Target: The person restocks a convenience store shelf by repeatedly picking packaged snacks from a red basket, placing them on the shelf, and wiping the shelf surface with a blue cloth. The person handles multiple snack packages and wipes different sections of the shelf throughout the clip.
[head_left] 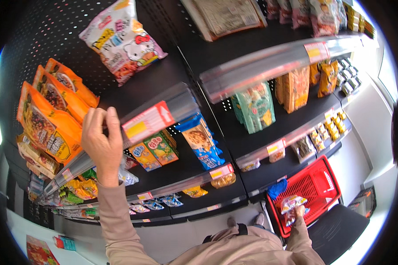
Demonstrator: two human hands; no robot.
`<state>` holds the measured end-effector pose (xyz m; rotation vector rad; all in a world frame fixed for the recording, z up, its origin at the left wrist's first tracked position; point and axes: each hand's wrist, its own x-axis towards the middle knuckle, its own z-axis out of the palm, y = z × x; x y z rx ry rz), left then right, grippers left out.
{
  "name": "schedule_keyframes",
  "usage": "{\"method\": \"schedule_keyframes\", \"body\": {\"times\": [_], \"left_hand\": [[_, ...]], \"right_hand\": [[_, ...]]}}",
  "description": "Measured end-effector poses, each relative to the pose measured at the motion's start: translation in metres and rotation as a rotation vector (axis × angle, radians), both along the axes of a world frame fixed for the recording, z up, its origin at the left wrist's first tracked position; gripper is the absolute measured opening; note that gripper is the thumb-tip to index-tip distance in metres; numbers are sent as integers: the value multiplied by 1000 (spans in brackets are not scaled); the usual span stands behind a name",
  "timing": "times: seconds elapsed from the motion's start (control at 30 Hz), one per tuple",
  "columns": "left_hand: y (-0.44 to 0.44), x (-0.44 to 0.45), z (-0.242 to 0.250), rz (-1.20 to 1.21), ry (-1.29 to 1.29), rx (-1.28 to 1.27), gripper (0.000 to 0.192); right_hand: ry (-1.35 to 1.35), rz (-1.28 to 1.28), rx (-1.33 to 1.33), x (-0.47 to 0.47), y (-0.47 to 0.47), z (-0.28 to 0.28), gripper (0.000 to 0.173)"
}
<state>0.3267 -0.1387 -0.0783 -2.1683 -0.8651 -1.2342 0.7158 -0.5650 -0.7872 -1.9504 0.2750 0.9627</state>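
My left hand (102, 137) is raised at the shelf edge, beside the nearest of several orange snack bags (49, 124). Its fingers are curled; whether they touch or grip a bag cannot be told. To its right is a price label (148, 122) on the clear shelf rail. A white and pink snack bag (124, 41) lies farther back on the same shelf. Low at the right, my right hand (299, 211) holds snack bags (292, 204) at their upper part, inside a red plastic shopping basket (331, 185). A blue item (277, 189) lies at the basket's left corner.
Lower shelves hold small snack boxes (156, 150), a blue cookie bag (202, 142) and green bags (256, 107). A clear rail (252, 74) edges the upper right shelf. A black flat surface (340, 228) stands beside the basket, and my feet (259, 219) are below the shelves.
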Motion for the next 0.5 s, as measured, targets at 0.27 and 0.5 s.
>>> {"method": "schedule_keyframes", "body": {"times": [0.27,0.5], "left_hand": [[-3,-3,4,10,-4,-13,34],[-1,-7,4,-15,-11,52,34]], "right_hand": [[-519,170,503,24,86,170,4],[-1044,410,958,-18,199,527,10]]}}
